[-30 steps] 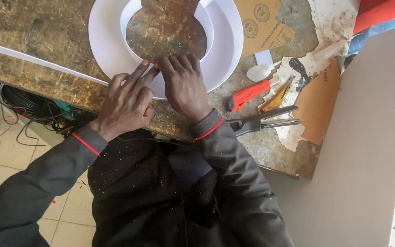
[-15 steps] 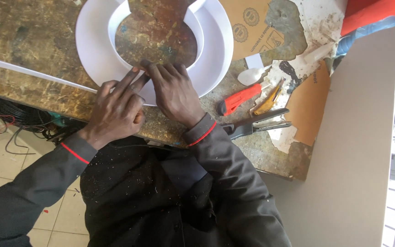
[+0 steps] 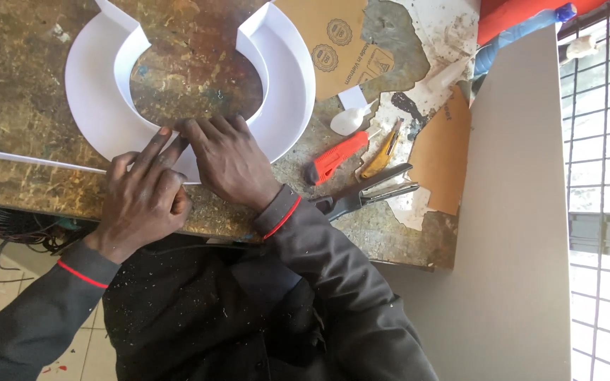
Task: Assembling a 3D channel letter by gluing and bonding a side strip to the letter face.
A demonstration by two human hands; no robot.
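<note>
Both hands flat, no grip: left hand [image 3: 142, 194] and right hand [image 3: 227, 161] press white ring [image 3: 287, 92] to surface [image 3: 15, 56]. Next: firm, even pressure along inner edge.

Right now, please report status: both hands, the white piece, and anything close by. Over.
Left hand and right hand flat, pressing near edge of white curved card ring. Ring lies on worn workbench. Orange utility knife and pliers lie apart, right of hands.

A curved paper ring [image 3: 97, 106] lies on the workbench [image 3: 30, 42], both hands pressed on its near edge, left hand [image 3: 142, 194] beside right hand [image 3: 231, 162]. To the right lie a utility knife [image 3: 335, 159] and, nearer, scissors [image 3: 365, 194]; cardboard [image 3: 333, 42] lies farther back.
</note>
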